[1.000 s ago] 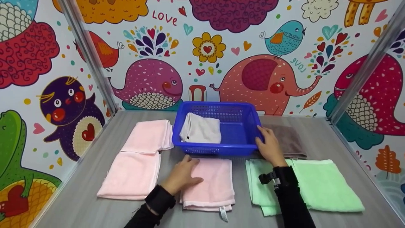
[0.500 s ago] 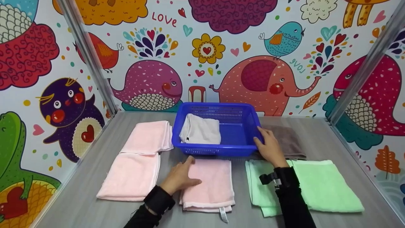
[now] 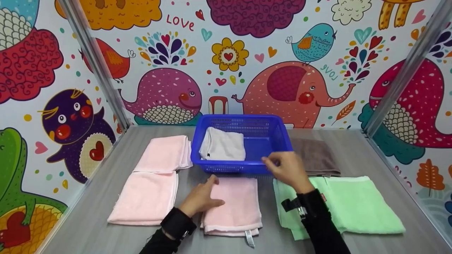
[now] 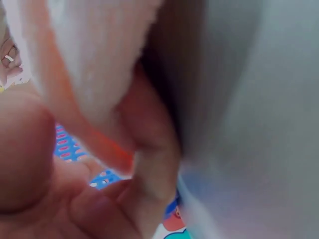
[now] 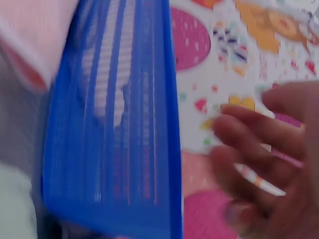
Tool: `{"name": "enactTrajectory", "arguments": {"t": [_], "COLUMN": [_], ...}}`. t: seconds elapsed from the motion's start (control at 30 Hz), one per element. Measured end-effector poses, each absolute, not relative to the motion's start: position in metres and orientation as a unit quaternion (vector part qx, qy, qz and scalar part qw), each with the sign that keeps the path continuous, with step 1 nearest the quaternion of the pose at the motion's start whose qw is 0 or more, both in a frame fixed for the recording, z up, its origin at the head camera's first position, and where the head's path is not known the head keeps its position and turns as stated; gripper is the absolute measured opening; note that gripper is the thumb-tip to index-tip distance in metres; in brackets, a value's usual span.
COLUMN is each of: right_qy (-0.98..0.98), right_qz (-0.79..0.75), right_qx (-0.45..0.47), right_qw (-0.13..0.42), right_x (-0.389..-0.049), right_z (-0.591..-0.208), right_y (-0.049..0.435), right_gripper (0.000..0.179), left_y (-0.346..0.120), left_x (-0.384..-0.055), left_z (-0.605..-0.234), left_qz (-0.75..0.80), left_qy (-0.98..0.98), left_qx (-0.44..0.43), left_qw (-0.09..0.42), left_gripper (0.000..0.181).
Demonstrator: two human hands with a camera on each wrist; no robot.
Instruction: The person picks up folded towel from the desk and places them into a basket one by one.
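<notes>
At the left edge of a folded pink towel [image 3: 238, 204], my left hand [image 3: 198, 200] has its thumb over the cloth. In the left wrist view the fingers [image 4: 157, 164] reach under the towel's folded edge [image 4: 94, 64], so the hand grips that side. My right hand [image 3: 289, 171] is above the front right corner of the blue basket [image 3: 233, 167], its fingers loosely bent around nothing. The right wrist view shows those fingers [image 5: 244, 139] apart from the basket's rim. A folded white towel [image 3: 227, 145] lies in the left half of the basket.
Two folded pink towels [image 3: 144, 197] lie at the left. Light green towels [image 3: 363, 206] are spread at the front right, partly under my right forearm. A folded brown towel [image 3: 316, 155] sits right of the basket. The patterned wall [image 3: 226, 91] stands behind.
My right hand has let go of the basket's right rim and moved left and toward me, over the front corner. The left hand has stayed at the pink towel's edge.
</notes>
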State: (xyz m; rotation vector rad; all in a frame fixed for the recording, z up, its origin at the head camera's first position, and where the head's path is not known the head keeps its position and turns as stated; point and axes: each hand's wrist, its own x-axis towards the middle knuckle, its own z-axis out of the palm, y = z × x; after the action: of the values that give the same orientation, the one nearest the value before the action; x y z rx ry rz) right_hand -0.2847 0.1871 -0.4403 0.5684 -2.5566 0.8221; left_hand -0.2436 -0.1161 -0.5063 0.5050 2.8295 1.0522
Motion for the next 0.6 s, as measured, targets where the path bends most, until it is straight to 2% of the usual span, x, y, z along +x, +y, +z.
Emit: {"name": "enactTrajectory", "arguments": {"t": [0.13,0.23,0.47,0.6], "right_qy": [-0.932,-0.944,-0.957,-0.949], "right_qz": [0.256,0.220,0.192,0.215], "right_qx": [0.251,0.247,0.208,0.214], "right_qw": [0.054,-0.009,-0.068,-0.085], "right_x": [-0.273,-0.267,-0.261,-0.260], "right_z": [-0.454,-0.468,-0.484,-0.486], "right_y": [0.165,0.154,0.148,0.142], "right_gripper": [0.019,0.022,0.068,0.081], "left_y": [-0.116,-0.115,-0.114,-0.113], "left_x": [-0.243,-0.242,-0.241,-0.243], "left_z": [-0.507,-0.508,-0.507,-0.507], "left_qz": [0.335,0.331,0.334,0.328], "left_qy": [0.927,0.929,0.928,0.926], "left_qx": [0.160,0.159,0.159,0.180], "left_qw": [0.045,0.044,0.047,0.048], "left_gripper": [0.059,0.059,0.056,0.053]}}
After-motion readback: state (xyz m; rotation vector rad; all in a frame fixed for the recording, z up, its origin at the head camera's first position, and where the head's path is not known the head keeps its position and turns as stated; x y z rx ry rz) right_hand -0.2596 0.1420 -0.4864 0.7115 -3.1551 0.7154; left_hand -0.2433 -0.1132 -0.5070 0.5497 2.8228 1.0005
